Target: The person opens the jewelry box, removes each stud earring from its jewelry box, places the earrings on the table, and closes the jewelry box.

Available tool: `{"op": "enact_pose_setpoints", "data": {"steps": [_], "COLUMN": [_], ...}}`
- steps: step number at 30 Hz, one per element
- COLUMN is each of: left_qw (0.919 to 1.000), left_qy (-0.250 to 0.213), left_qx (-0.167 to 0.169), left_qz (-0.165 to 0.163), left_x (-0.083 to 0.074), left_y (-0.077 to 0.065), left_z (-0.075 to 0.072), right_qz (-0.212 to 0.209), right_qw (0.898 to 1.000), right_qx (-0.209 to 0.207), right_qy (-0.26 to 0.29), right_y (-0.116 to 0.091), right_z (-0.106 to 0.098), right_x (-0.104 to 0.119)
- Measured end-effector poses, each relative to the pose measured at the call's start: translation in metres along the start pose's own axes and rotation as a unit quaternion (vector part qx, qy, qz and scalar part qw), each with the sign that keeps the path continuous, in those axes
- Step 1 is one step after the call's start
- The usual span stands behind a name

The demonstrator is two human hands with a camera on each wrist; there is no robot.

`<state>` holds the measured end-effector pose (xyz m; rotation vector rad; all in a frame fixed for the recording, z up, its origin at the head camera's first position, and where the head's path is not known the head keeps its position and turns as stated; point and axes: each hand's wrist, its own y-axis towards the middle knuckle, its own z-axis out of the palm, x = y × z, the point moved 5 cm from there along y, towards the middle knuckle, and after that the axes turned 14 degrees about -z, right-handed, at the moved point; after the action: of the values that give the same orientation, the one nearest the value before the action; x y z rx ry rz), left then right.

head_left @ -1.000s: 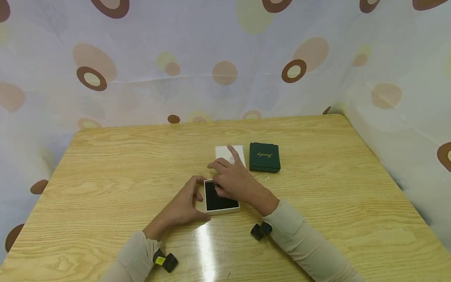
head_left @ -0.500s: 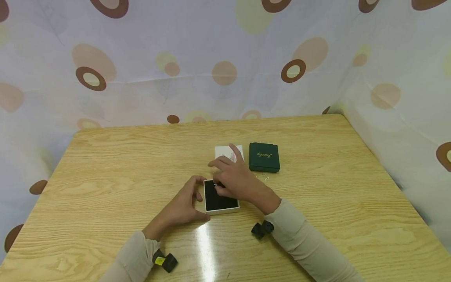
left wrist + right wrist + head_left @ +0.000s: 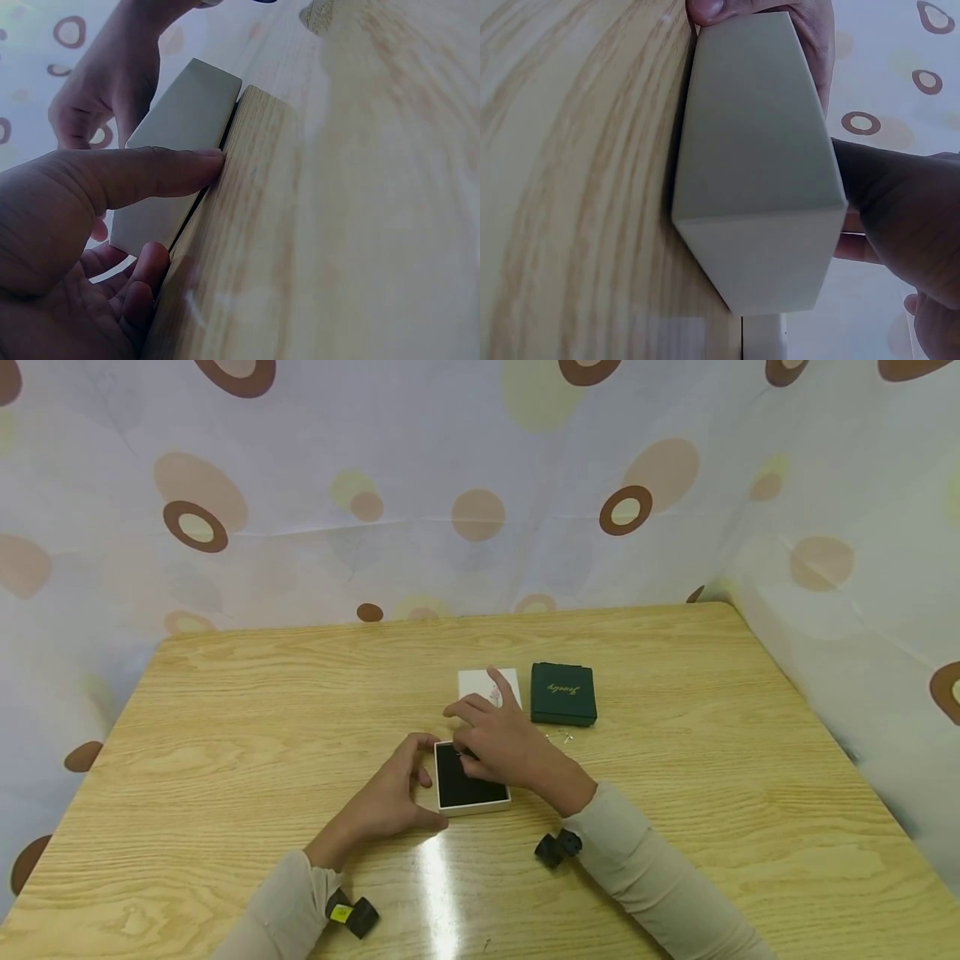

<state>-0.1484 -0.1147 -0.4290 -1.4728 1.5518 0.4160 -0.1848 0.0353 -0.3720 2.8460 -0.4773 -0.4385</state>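
Note:
A small white box (image 3: 474, 810) with a black padded insert (image 3: 471, 785) lies on the wooden table, its top uncovered. My left hand (image 3: 390, 793) grips the box from the left, thumb at the near corner and index finger at the far corner. In the left wrist view the thumb (image 3: 165, 176) lies along the box's side wall (image 3: 187, 112). Over the insert's far part, my right hand (image 3: 502, 747) pinches a tiny silvery piece of jewelry (image 3: 460, 754) between thumb and index finger, its other fingers raised. The fingers mostly hide that piece.
Behind the right hand lies a white lid (image 3: 474, 681) with a pink print. A dark green jewelry pouch (image 3: 564, 693) lies to its right. Several tiny shiny jewelry pieces (image 3: 567, 738) lie on the table (image 3: 675, 793) before the pouch. A patterned cloth (image 3: 420, 560) hangs behind.
The right hand shifts only slightly over the insert, its thumb and index finger staying at the same spot. The left hand and the box stay in place.

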Motion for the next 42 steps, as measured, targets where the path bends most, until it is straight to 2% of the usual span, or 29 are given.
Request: {"op": "enact_pose_setpoints", "data": {"steps": [18,24,33,38,42], "left_qw": [1.0000,1.0000,0.9999,0.9999,0.9999], "left_qy": [0.000,0.001,0.007,0.007,0.007], "left_qx": [0.002,0.000,-0.003,-0.005,-0.006], "left_qz": [0.003,0.005,0.007,0.006,0.007], "left_x": [-0.0008,-0.0013,-0.0017,-0.0017,-0.0017], "left_y": [0.0000,-0.0001,-0.0006,-0.0003,-0.0003], "left_z": [0.0000,-0.0001,-0.0007,-0.0005,-0.0003], "right_qz": [0.008,0.008,0.006,0.013,0.004], "right_qw": [1.000,1.000,0.999,0.999,0.999], "right_qx": [0.010,0.008,0.033,0.038,0.022], "right_qy": [0.011,-0.001,0.007,-0.016,-0.041], "right_y": [-0.0008,-0.0010,0.0004,0.0015,0.0015], "right_z": [0.0011,0.0023,0.0027,0.0037,0.0033], "right_x": [-0.0017,-0.0018,0.0016,0.0039,0.0059]}}
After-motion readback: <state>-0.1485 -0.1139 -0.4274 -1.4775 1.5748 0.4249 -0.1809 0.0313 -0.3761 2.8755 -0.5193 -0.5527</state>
